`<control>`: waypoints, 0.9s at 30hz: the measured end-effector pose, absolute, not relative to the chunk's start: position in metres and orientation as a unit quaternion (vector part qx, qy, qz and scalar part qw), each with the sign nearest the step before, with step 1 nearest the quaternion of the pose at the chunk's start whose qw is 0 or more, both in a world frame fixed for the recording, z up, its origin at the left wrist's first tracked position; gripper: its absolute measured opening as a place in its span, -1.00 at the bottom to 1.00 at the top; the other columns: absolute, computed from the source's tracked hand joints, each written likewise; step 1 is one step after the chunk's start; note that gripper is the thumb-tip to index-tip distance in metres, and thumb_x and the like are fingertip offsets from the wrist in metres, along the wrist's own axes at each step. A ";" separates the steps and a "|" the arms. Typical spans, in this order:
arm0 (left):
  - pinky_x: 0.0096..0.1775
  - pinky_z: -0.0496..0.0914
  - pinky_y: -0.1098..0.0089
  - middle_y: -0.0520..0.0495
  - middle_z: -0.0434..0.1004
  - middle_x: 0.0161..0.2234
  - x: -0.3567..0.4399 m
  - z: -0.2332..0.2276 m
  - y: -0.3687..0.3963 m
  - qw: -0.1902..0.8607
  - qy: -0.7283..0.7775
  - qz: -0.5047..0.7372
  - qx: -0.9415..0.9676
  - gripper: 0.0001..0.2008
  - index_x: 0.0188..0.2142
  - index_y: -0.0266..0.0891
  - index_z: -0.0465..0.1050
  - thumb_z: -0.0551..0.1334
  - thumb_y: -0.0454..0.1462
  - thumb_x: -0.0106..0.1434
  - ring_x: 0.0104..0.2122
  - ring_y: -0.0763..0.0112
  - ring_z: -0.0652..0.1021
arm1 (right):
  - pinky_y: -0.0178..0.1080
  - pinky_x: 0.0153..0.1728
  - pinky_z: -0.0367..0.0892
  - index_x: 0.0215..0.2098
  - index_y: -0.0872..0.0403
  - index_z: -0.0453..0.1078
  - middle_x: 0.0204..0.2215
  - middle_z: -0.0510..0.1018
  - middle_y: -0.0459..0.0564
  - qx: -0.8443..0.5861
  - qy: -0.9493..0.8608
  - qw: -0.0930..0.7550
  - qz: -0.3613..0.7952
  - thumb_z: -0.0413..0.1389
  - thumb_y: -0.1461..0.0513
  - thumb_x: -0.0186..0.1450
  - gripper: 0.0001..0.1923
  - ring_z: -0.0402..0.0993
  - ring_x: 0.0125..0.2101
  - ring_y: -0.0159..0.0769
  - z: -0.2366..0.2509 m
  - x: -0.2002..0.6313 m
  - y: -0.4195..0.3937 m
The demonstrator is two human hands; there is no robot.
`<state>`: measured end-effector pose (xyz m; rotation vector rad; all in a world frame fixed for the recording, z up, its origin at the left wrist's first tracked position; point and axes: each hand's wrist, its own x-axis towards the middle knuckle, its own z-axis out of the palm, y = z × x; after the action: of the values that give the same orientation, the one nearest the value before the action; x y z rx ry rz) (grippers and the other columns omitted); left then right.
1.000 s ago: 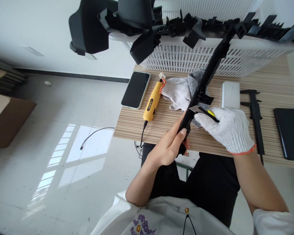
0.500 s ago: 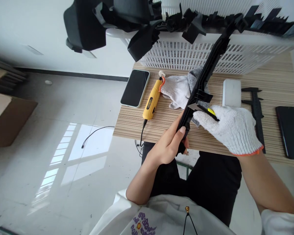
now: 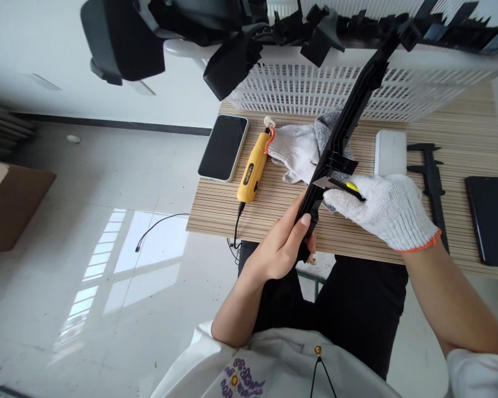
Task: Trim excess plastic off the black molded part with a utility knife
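We count two phones (image 3: 224, 146), one knife (image 3: 343, 186), one strip (image 3: 338, 142); our left fingers (image 3: 300, 225) grip the strip, aimed at one o'clock, right fingers (image 3: 341, 200) pinching the knife.

Blurred label (image 3: 248, 173) on the yellow tool (image 3: 259, 153), unreadable purple lettering (image 3: 241, 365) on the shirt (image 3: 290, 354)
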<state>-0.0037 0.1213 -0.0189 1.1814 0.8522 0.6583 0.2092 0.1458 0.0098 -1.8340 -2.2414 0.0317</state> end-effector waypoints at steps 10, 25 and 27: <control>-0.46 0.46 0.38 0.10 0.40 -0.53 -0.004 -0.019 0.122 0.691 0.384 0.292 0.538 -0.41 0.44 -0.13 -0.08 -0.02 -0.04 0.51 -0.59 0.44 0.48 | -0.17 -0.51 -0.06 -0.44 0.06 0.54 -0.64 0.46 0.08 -0.641 -0.751 0.151 0.041 -0.20 -0.29 0.36 -0.24 0.35 -0.59 -0.18 0.007 0.212 0.145; -0.47 0.45 0.40 0.10 0.40 -0.52 -0.003 -0.017 0.122 0.695 0.381 0.293 0.535 -0.43 0.42 -0.12 -0.01 -0.02 -0.04 0.51 -0.60 0.46 0.48 | -0.18 -0.50 -0.05 -0.39 0.08 0.57 -0.62 0.48 0.06 -0.633 -0.760 0.145 0.026 -0.13 -0.26 0.37 -0.29 0.38 -0.57 -0.18 0.006 0.210 0.143; -0.47 0.45 0.39 0.10 0.41 -0.52 -0.003 -0.016 0.122 0.692 0.382 0.293 0.538 -0.43 0.42 -0.12 -0.02 -0.02 -0.04 0.51 -0.59 0.45 0.48 | -0.18 -0.50 -0.06 -0.37 0.09 0.57 -0.61 0.48 0.06 -0.642 -0.753 0.142 0.024 -0.14 -0.27 0.37 -0.28 0.38 -0.57 -0.18 0.006 0.210 0.142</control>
<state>-0.0033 0.1222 -0.0165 1.2013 0.8534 0.6545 0.2099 0.1425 0.0065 -1.8527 -2.1739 0.0687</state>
